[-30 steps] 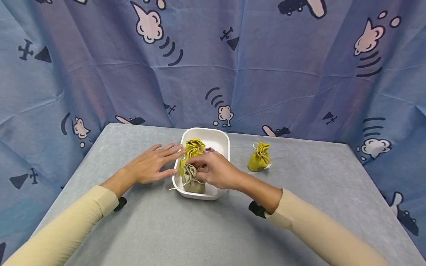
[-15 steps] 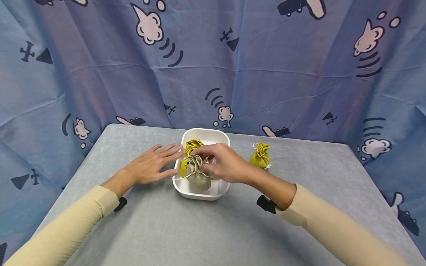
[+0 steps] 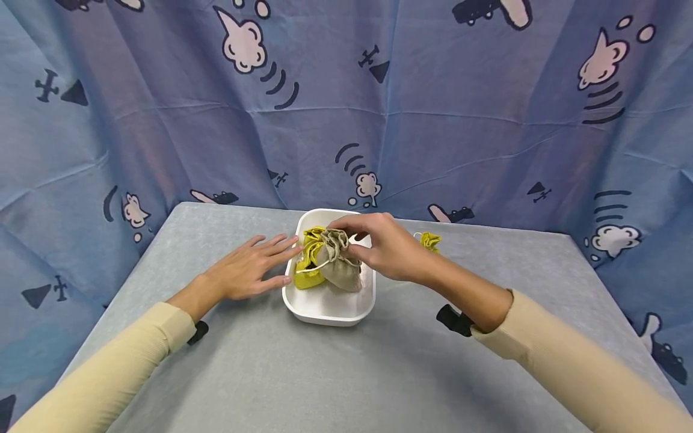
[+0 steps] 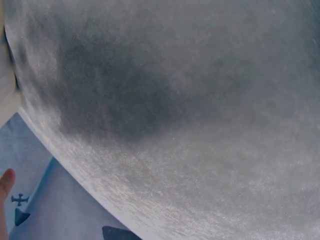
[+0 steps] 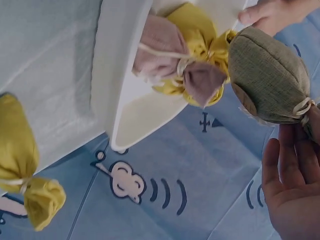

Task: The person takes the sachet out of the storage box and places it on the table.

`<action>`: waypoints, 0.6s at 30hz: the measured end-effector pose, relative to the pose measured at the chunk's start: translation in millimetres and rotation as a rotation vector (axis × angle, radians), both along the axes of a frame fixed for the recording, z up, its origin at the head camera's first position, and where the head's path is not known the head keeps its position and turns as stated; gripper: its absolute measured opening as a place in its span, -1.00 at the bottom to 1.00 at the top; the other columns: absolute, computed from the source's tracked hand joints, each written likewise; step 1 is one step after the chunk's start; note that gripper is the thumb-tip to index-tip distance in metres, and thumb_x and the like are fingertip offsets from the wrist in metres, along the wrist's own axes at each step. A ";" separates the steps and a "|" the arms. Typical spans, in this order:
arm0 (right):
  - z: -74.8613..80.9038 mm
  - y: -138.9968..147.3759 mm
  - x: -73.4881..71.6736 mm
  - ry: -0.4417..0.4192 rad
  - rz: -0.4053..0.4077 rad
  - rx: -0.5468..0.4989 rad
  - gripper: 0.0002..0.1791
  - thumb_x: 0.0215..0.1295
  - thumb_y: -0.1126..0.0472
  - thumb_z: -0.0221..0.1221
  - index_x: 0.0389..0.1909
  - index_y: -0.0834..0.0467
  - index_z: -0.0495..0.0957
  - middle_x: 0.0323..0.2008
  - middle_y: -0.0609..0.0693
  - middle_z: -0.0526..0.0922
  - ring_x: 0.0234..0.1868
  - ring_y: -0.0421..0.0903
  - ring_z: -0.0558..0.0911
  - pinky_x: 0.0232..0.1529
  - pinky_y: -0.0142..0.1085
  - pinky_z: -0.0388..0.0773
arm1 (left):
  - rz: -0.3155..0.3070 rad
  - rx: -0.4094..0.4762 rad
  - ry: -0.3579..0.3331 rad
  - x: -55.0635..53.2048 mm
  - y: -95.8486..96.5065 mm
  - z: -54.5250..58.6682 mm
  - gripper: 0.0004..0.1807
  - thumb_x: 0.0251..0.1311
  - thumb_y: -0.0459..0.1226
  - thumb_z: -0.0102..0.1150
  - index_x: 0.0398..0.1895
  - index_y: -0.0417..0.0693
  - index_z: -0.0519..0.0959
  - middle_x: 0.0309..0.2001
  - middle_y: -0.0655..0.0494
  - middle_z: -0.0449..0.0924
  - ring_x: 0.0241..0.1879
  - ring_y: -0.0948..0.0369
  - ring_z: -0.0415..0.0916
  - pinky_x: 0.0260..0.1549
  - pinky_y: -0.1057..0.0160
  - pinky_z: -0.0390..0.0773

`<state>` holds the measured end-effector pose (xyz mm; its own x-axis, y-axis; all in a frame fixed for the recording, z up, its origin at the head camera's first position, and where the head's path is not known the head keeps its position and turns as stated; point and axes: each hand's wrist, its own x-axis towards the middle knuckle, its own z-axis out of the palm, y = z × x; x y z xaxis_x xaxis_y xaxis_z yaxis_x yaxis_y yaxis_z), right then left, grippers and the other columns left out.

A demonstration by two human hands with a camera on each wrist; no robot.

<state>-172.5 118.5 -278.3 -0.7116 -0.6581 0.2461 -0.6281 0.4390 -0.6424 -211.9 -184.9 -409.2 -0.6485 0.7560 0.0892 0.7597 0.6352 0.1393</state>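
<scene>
My right hand (image 3: 381,245) pinches the gathered neck of a grey-beige drawstring pouch (image 3: 342,272) above the white tray (image 3: 325,313). In the right wrist view the grey pouch (image 5: 267,75) hangs from the fingertips over the tray's far side. Inside the tray lie yellow drawstring pouches (image 3: 308,273) and a mauve pouch (image 5: 162,47), which the grey one mostly hides in the head view. My left hand (image 3: 249,267) lies with fingers spread and straight, its fingertips at the tray's left rim. The left wrist view has mainly the table and one fingertip (image 4: 7,181).
Another yellow pouch (image 3: 430,241) stands on the grey table (image 3: 260,373) to the right of the tray, partly hidden behind my right forearm. A blue patterned curtain (image 3: 465,144) hangs along the table's back edge.
My right hand has lifted the grey-beige pouch from the tray's front and carried it back and to the right. The left hand stays at the rim.
</scene>
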 end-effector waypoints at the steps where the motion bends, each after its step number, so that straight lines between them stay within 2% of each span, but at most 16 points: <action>1: 1.0 2.1 -0.6 0.003 -0.010 -0.006 -0.56 0.17 0.54 0.27 0.10 0.28 0.62 -0.06 0.05 0.73 -0.06 -0.07 0.68 0.00 -0.17 0.62 | -0.003 0.003 0.001 0.0 -0.1 -0.2 -0.26 0.46 0.21 -0.17 0.60 0.20 0.06 0.57 0.14 0.01 0.53 0.03 0.00 0.37 -0.25 0.08; 12: 1.2 34.5 -9.1 0.049 -0.124 -0.017 -0.52 0.14 0.61 0.26 0.11 0.30 0.61 -0.03 0.12 0.71 -0.03 0.04 0.69 -0.05 -0.19 0.65 | 0.000 0.008 -0.003 0.7 1.5 0.0 -0.25 0.45 0.21 -0.14 0.59 0.17 0.08 0.57 0.13 0.02 0.53 0.05 -0.02 0.38 -0.25 0.08; 18: -3.6 49.3 -13.4 0.060 -0.219 0.012 -0.57 0.19 0.55 0.24 0.09 0.25 0.62 -0.06 0.08 0.72 -0.08 0.00 0.70 -0.08 -0.17 0.65 | 0.005 0.005 -0.007 1.5 1.0 1.0 -0.26 0.45 0.21 -0.14 0.59 0.16 0.09 0.57 0.12 0.02 0.53 0.03 -0.01 0.37 -0.26 0.08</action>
<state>-185.9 167.8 -282.0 -0.8219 -0.4929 0.2854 -0.5542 0.5765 -0.6004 -210.4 -183.9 -408.2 -0.6527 0.7525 0.0883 0.7556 0.6381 0.1481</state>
